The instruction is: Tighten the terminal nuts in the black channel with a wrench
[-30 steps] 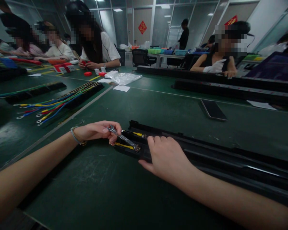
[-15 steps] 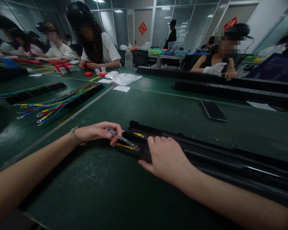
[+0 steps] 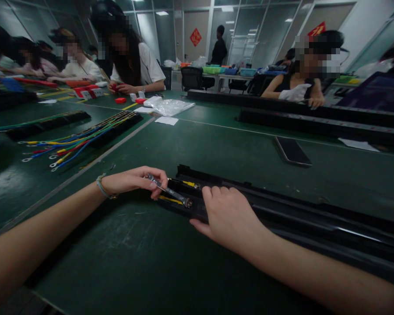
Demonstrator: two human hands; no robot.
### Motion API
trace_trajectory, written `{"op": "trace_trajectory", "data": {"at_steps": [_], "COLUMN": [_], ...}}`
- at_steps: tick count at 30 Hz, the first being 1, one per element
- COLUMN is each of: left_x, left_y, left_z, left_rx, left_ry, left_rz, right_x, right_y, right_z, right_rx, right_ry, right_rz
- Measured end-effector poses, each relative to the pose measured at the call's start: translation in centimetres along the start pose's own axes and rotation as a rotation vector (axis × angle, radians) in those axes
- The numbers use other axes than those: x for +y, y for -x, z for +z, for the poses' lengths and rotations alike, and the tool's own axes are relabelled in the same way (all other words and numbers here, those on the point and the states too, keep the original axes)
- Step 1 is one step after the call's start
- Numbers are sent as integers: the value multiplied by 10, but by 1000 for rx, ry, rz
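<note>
My left hand (image 3: 141, 181) pinches a silver wrench (image 3: 170, 191) by its near end. The wrench's other end sits around a small nut (image 3: 189, 203) inside a long black channel (image 3: 282, 210). Beneath and beside the wrench, yellow cable ends (image 3: 172, 199) run into the channel; another yellow lug (image 3: 188, 183) meets a second fastener (image 3: 197, 186). My right hand (image 3: 230, 214) is clasped over the channel just right of the wrench, thumb on the near wall and fingers curled toward the far side. Its fingertips are partly hidden.
A dark phone (image 3: 293, 151) lies beyond the channel. To the left are coloured cables with ring lugs (image 3: 75, 146), and farther back a clear plastic bag (image 3: 172, 107) and a white paper (image 3: 166, 120). More black channels (image 3: 315, 120) lie before a co-worker with a white glove (image 3: 294, 93).
My hands, the wrench and the channel look almost unmoved. In the background, a standing person has shifted to the left.
</note>
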State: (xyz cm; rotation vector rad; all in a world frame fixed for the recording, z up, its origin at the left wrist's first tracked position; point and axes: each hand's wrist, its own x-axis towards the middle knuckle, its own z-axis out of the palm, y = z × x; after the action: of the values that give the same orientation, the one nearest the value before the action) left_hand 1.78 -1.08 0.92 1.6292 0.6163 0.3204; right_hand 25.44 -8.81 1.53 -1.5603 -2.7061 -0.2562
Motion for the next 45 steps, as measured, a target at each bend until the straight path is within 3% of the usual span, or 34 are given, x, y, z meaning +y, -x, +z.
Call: {"op": "trace_trajectory", "data": {"at_steps": [14,45], "left_x": [1,8], "left_y": [0,1], "left_z": [-1,5], "left_rx": [-6,26], "left_ry": [-89,-190], "left_rz": [-4,-14], "right_x": [0,0], "right_y": [0,-1], "right_z": [-3,-1], "right_rx": [-48,-18], "right_ry": [3,2], "right_rz": [-1,-2]}}
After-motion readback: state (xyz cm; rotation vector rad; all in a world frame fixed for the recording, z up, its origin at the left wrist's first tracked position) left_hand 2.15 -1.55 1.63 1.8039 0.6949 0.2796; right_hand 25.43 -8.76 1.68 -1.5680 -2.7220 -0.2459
